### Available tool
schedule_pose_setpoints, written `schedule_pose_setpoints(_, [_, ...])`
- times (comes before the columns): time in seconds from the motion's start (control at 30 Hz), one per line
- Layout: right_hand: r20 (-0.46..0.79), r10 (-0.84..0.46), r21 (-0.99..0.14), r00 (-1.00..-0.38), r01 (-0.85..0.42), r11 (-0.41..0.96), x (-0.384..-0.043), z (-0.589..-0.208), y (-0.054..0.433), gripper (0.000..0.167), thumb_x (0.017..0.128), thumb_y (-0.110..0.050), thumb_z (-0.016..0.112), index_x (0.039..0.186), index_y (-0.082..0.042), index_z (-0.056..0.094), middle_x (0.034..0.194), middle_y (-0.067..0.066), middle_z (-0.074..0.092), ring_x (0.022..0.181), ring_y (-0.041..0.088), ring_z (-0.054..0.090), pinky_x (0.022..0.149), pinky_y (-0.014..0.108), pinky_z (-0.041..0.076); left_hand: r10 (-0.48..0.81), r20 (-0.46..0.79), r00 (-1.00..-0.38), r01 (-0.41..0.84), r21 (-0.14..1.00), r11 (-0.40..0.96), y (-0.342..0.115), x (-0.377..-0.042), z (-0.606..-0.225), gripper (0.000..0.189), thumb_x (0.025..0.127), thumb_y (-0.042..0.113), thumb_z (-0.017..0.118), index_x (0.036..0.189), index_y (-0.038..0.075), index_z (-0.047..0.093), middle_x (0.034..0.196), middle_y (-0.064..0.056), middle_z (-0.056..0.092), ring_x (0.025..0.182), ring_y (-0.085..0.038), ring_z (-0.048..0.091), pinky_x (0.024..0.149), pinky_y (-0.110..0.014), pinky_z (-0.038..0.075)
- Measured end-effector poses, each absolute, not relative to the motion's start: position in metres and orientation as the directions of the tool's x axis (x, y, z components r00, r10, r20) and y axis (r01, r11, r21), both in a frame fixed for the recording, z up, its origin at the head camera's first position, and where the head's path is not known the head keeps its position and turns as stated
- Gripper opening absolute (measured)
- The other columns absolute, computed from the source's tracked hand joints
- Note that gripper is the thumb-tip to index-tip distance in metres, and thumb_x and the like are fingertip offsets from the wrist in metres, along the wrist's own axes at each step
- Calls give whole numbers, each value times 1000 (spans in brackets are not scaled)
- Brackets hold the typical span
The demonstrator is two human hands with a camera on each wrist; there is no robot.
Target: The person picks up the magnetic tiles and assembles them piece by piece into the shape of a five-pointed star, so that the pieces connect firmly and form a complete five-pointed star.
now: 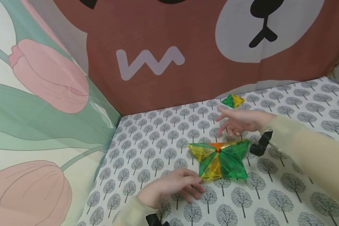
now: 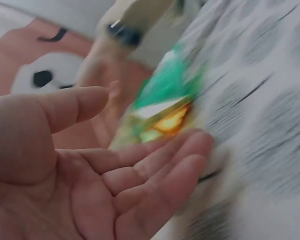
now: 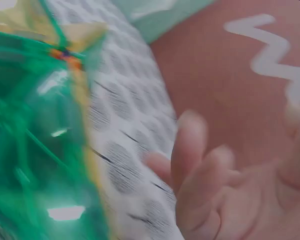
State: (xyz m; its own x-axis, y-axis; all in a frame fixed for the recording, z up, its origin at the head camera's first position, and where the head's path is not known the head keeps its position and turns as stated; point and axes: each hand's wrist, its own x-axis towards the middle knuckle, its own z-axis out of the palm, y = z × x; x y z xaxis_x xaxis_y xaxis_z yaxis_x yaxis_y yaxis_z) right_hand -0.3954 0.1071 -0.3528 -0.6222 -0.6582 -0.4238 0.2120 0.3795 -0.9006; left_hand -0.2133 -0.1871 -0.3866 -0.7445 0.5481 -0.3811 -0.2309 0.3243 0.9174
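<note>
A star-like build of translucent green, yellow and orange tiles (image 1: 234, 160) stands on the tree-print cloth. Beside its lower left corner is my left hand (image 1: 183, 183), fingers loosely extended; the left wrist view shows its palm (image 2: 85, 185) with nothing in it. Behind the build hovers my right hand (image 1: 240, 121), its fingers relaxed and slightly bent, holding nothing. That hand (image 3: 225, 195) appears apart from the green tiles (image 3: 45, 125) in the right wrist view. A smaller green and yellow tile piece (image 1: 233, 101) lies farther back, just past the right hand. Both wrist views are blurred.
The cloth with grey tree prints (image 1: 158, 138) covers the surface. A brown curtain with an animal face (image 1: 186, 84) rises along the back edge, and a tulip-patterned curtain (image 1: 53, 125) hangs at the left.
</note>
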Motion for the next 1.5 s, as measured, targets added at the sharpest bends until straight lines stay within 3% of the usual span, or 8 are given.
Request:
schedule_pose_setpoints(0.17, [-251,-495,-947,-832,105,304,-414,-350,150,104,92,-75,23,152,9,16,145,34,37,120,38,54,95,45,50,415,-315,-853,-178,925,335,-216,-252,-354,37,101,26,55,117,-7,63,104,-20,70,90,-34,70,77,-43,59])
schedule_pose_setpoints(0.3, [-224,-370,-953,-902,123,277,-428,-359,183,107,91,-73,23,151,14,6,149,39,23,122,34,52,104,44,44,329,-274,-903,-204,951,233,-228,-302,-332,42,103,27,50,127,-7,57,119,-22,65,108,-33,65,100,-49,47])
schedule_pose_setpoints(0.43, [-256,-340,-955,-905,183,232,-437,-374,196,107,93,-71,23,149,15,-6,151,42,12,131,43,41,109,44,38,296,-306,-905,-249,944,215,-223,-347,-326,43,105,29,46,132,-4,53,129,-21,60,120,-35,57,106,-51,40])
schedule_pose_setpoints(0.5, [-262,-359,-958,-896,195,212,-438,-383,197,107,93,-71,22,148,15,-10,151,43,7,141,50,19,113,48,30,291,-332,-897,-275,936,221,-214,-364,-327,44,106,29,46,135,-3,51,133,-21,57,125,-36,53,108,-50,39])
schedule_pose_setpoints(0.63, [-254,-391,-966,-885,209,154,-437,-398,193,109,93,-72,26,148,13,-16,152,43,1,143,50,12,116,51,21,265,-376,-888,-344,925,161,-196,-388,-333,49,105,30,49,138,-5,47,139,-23,51,131,-38,47,109,-51,37])
schedule_pose_setpoints(0.87, [-226,-394,-974,-891,202,101,-432,-401,182,111,92,-73,30,149,7,-20,154,40,3,144,47,14,116,51,22,222,-417,-881,-431,902,-15,-160,-416,-346,56,104,30,52,143,-9,40,144,-26,44,134,-37,43,110,-49,36])
schedule_pose_setpoints(1.23, [-229,-391,-973,-892,227,51,-440,-397,165,108,94,-69,35,151,6,-15,154,39,7,143,45,20,115,50,25,274,-441,-855,-472,880,-58,-104,-445,-370,81,101,47,51,154,-6,19,154,-24,29,143,-35,28,115,-44,29])
schedule_pose_setpoints(1.5, [-227,-368,-973,-902,223,55,-446,-398,165,107,94,-69,34,151,8,-14,153,39,9,142,46,20,116,51,23,228,-412,-882,-449,881,-146,-77,-457,-379,82,99,43,57,154,-5,20,152,-25,28,142,-36,30,113,-42,33])
